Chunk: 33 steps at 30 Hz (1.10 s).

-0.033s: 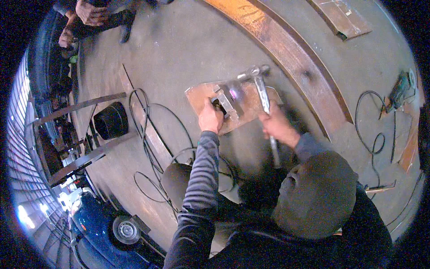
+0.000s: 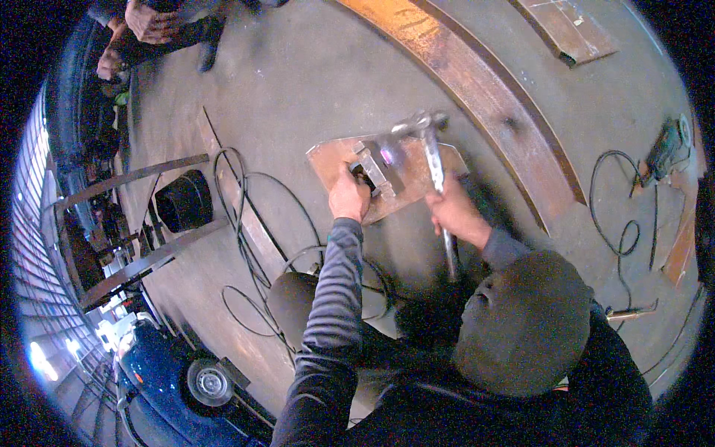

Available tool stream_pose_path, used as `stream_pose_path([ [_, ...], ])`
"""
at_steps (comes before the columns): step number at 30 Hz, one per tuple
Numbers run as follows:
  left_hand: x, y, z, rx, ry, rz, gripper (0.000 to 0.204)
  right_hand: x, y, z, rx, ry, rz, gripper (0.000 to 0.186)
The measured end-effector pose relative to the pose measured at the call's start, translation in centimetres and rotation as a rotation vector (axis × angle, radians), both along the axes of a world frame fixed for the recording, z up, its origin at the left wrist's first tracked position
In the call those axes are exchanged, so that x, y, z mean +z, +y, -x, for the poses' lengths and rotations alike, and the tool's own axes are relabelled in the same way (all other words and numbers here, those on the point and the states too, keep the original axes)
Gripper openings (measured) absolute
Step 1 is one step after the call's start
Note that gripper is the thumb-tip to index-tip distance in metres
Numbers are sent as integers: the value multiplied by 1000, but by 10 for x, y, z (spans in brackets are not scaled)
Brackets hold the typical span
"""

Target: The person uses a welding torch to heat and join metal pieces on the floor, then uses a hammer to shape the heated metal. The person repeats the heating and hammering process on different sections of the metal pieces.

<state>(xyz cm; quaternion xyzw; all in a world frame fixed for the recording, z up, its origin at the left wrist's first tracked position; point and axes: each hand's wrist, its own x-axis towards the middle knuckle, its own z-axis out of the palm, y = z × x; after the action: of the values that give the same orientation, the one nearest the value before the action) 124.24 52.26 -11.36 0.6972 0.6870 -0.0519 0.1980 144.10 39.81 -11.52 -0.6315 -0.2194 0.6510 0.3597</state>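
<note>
A rusty steel plate (image 2: 325, 155) lies on the floor in front of me. A small block-like metal bracket (image 2: 377, 170) stands on it, and a pinkish glint shows beside the bracket. My left hand (image 2: 348, 197) is closed at the bracket's near left side, fingertips partly hidden. My right hand (image 2: 456, 211) is wrapped round the handle of a hammer (image 2: 432, 155). The hammer's head is blurred and appears above the plate's far edge, to the right of the bracket. Whether it touches anything I cannot tell.
A long curved rusty beam (image 2: 495, 112) runs along the right. Black cables (image 2: 238, 216) loop at the left, near my knee. An angle grinder (image 2: 666, 153) and a torch-like tool (image 2: 631, 314) lie at the far right. Another person's hands (image 2: 151, 22) show at the top left.
My right hand and the hammer have shifted slightly to the left. My left hand and the bracket stay almost in place.
</note>
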Motion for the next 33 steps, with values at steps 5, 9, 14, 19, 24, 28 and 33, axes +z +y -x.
stream_pose_path([
  [5, -7, 5, 8, -15, -21, -20, 38, 16, 14, -17, 128, 44, -1, 28],
  [9, -2, 2, 0, -4, -20, -19, 36, 16, 10, -13, 166, 19, 16, 29],
  [14, -2, 6, -7, 6, 4, 29, 33, 25, 15, -30, 130, 9, -30, 27],
  [19, -4, 2, 7, 21, -15, -12, 35, 9, 2, -12, 251, 13, 17, 28],
  [24, -5, 6, 0, 0, -10, -27, 37, 7, -14, 6, -63, 18, -12, 17],
  [28, -5, 2, 9, 8, -18, 5, 39, 8, -13, -17, 224, 142, 52, 21],
  [33, -3, 5, 2, 21, -25, 19, 37, 12, -18, 4, 198, 16, 57, 31],
])
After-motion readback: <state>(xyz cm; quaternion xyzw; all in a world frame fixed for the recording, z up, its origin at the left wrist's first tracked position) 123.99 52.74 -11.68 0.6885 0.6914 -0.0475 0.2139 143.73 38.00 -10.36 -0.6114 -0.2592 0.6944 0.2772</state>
